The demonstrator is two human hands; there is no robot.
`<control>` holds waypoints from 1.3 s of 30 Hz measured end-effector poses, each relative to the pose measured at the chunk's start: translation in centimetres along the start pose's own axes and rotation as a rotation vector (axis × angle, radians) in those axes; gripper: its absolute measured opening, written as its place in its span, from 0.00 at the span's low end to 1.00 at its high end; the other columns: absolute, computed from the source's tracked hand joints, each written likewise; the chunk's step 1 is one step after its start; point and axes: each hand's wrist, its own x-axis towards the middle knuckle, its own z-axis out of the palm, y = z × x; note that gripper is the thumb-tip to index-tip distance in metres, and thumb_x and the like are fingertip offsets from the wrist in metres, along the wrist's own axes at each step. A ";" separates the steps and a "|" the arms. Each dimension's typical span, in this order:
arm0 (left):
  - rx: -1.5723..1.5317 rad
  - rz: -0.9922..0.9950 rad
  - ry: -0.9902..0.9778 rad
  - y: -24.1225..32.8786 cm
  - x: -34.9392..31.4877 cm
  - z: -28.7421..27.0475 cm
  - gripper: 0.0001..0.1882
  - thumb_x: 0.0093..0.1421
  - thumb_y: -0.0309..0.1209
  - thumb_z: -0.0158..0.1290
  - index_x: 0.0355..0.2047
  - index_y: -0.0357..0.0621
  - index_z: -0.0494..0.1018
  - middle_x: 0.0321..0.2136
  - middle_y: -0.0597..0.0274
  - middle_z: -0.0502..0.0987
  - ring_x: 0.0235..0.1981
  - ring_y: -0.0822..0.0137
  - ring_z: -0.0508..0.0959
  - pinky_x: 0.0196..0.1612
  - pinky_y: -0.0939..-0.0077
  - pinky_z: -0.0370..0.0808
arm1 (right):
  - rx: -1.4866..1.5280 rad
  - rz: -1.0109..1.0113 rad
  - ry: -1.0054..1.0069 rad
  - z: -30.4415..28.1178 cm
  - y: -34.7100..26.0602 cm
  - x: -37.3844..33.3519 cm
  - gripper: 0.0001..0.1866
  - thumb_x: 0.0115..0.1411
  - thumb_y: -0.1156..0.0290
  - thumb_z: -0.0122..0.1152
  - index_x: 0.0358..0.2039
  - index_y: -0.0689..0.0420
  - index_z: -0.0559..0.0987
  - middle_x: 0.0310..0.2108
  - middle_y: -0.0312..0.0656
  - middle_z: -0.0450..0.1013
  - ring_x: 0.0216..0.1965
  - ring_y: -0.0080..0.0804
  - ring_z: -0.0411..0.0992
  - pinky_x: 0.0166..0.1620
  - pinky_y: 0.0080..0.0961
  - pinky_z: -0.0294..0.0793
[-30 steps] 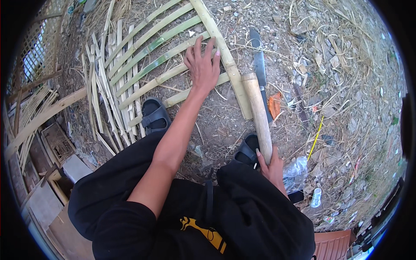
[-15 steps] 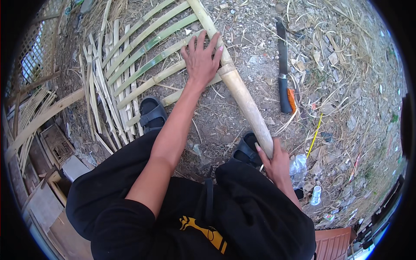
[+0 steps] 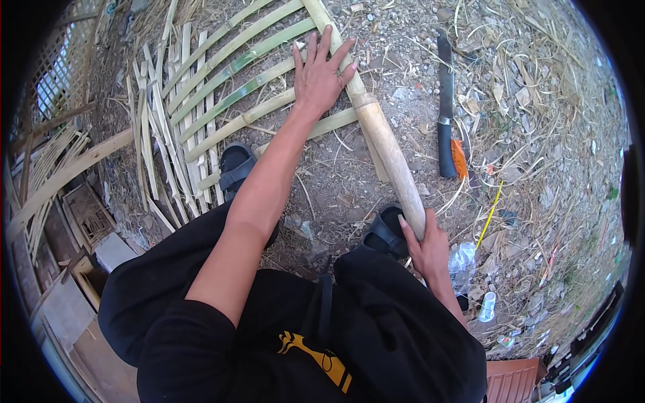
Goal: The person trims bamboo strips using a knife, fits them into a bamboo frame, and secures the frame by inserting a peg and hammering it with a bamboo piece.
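Note:
A long bamboo pole (image 3: 393, 158) slants from the far middle toward my right knee. Around its near end my right hand (image 3: 428, 245) is closed. My left hand (image 3: 321, 77) lies with fingers spread over the pole's farther part and the end of a slat beside it. Several split bamboo slats (image 3: 248, 87), some green and some pale, run left from the pole like ribs. Beneath the pole, a flat bamboo strip (image 3: 376, 158) shows partly; the pole hides the rest.
Right of the pole lies a machete (image 3: 445, 101) with a dark handle, an orange piece (image 3: 459, 159) beside it. Loose bamboo strips (image 3: 158, 127) lie left under the slats. A plastic bag (image 3: 462, 258) and a cup (image 3: 487, 307) are near my right arm. Shavings litter the ground.
My left hand has slid farther along the pole, its fingers spread wider. The pole has swung slightly to the right, and the flat strip beneath it now shows. My right hand keeps its grip.

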 end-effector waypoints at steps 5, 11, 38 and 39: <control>-0.232 -0.023 -0.097 -1.1 -0.6 -0.5 0.27 0.67 0.56 0.39 0.65 0.74 0.60 0.70 0.56 0.50 0.70 0.47 0.51 0.68 0.37 0.42 | 0.296 -0.305 0.193 -2.1 -3.1 -1.6 0.22 0.60 0.61 0.63 0.47 0.61 0.68 0.27 0.61 0.76 0.30 0.62 0.77 0.29 0.46 0.75; -0.009 -0.010 0.004 -0.2 0.6 -0.1 0.26 0.68 0.55 0.37 0.65 0.72 0.62 0.71 0.55 0.49 0.70 0.48 0.50 0.69 0.39 0.41 | -0.096 -0.031 -0.021 -1.5 -0.1 1.1 0.21 0.60 0.60 0.62 0.45 0.61 0.69 0.25 0.61 0.75 0.29 0.63 0.76 0.29 0.48 0.74; -0.027 0.043 0.096 -0.8 -0.3 -0.7 0.26 0.65 0.52 0.46 0.59 0.53 0.68 0.66 0.48 0.57 0.67 0.47 0.57 0.67 0.41 0.46 | 0.299 -0.243 0.220 -2.6 -1.9 -2.0 0.16 0.60 0.65 0.62 0.38 0.63 0.70 0.20 0.51 0.73 0.23 0.48 0.77 0.29 0.38 0.74; -0.024 0.047 0.097 -0.9 -0.8 -1.1 0.26 0.65 0.52 0.46 0.59 0.53 0.68 0.66 0.48 0.57 0.67 0.47 0.57 0.67 0.41 0.46 | 0.303 -0.245 0.222 -1.9 -1.1 -1.9 0.16 0.60 0.65 0.62 0.38 0.63 0.70 0.20 0.51 0.73 0.23 0.48 0.77 0.29 0.38 0.74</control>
